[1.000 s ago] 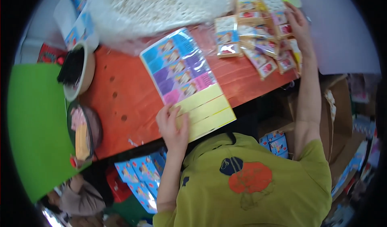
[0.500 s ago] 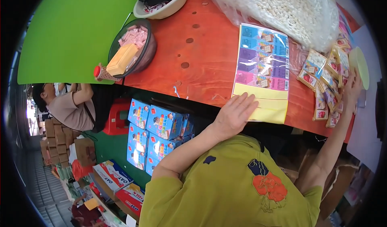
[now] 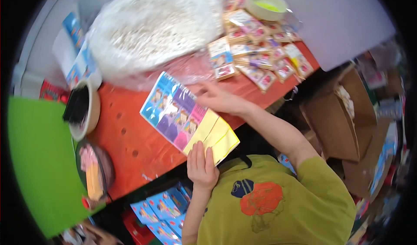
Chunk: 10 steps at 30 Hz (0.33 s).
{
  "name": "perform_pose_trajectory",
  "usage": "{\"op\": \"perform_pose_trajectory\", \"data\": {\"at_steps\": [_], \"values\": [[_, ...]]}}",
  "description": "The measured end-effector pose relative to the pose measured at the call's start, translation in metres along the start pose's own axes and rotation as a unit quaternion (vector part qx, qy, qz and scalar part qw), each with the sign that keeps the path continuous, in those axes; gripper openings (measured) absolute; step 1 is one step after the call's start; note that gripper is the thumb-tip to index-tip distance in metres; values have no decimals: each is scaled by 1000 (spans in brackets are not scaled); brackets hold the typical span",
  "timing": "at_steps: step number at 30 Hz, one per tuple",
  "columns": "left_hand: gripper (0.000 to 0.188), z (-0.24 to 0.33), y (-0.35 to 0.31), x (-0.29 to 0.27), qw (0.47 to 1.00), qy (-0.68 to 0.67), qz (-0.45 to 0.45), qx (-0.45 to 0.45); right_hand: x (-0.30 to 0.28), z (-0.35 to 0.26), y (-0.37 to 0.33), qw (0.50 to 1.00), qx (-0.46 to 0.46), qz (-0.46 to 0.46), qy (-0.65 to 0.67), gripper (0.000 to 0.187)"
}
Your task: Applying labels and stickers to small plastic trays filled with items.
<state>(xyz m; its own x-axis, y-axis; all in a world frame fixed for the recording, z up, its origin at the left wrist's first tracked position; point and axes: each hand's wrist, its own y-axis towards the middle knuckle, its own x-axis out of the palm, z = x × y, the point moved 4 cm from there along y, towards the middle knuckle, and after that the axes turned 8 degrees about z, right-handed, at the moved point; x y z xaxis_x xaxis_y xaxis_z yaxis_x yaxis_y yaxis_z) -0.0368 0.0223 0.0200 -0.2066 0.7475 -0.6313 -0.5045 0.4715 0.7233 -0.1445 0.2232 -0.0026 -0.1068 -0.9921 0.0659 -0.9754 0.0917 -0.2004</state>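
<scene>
A sticker sheet (image 3: pixel 173 108) lies tilted on the red table, with blue, purple and pink printed strips and bare yellow backing at its near end. My left hand (image 3: pixel 202 169) rests flat on the yellow part, at the sheet's near edge, with its fingers stretched out. Beside the sheet's right edge, next to the pink strip, is my right hand (image 3: pixel 218 99); its fingers look apart and I see nothing in them, though they are slightly blurred. Farther off lies a pile of small clear-wrapped packs (image 3: pixel 256 60), some with coloured labels.
A big clear bag of white pieces (image 3: pixel 152 32) covers the far side. A pale green bowl (image 3: pixel 266 5) stands behind the packs. At left are a cream basin (image 3: pixel 93 110) and a dark bowl (image 3: pixel 108 166) with pink pieces. An open carton (image 3: pixel 334 119) stands at right, blue boxes (image 3: pixel 163 210) below.
My right hand has come from the pile and green bowl to the sheet's edge. My left hand stays on the yellow backing. The whole view has swung round toward the right.
</scene>
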Motion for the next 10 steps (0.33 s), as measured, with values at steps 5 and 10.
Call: {"op": "perform_pose_trajectory", "data": {"at_steps": [5,10], "values": [[36,6,-7,16,992,12,-102,76,11,-8,9,991,-111,-48,-60,45],[62,-9,-16,16,996,-50,-49,59,-4,-74,19,961,-267,-55,-43,44]]}}
